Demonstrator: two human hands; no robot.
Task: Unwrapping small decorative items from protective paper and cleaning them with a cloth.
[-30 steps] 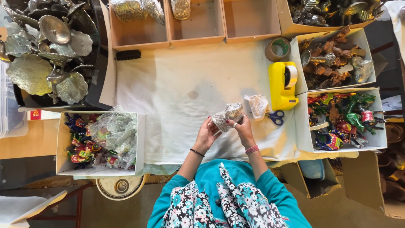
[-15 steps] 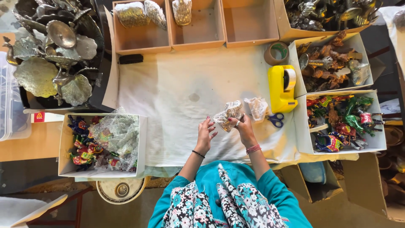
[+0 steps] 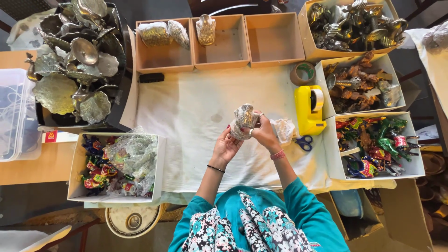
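Observation:
Both of my hands hold a small silvery figure wrapped in clear plastic [image 3: 244, 120] above the white cloth [image 3: 186, 116] on the table. My left hand [image 3: 227, 145] cups it from below. My right hand [image 3: 264, 132] grips its right side with the fingers curled over it. A crumpled piece of clear wrap [image 3: 283, 129] lies just right of my right hand, and blue-handled scissors [image 3: 304, 142] lie beside it.
A yellow tape dispenser [image 3: 309, 110] and a tape roll [image 3: 302, 73] sit to the right. Three brown trays [image 3: 219, 58] at the back hold wrapped figures. Boxes of metal and painted figures [image 3: 375, 144] line the right. A box of wrapped colourful figures [image 3: 119, 163] and metal dishes [image 3: 77, 60] stand left.
My hands stay together on the wrapped figure, and it has turned a little between them. Everything on the table stays where it was.

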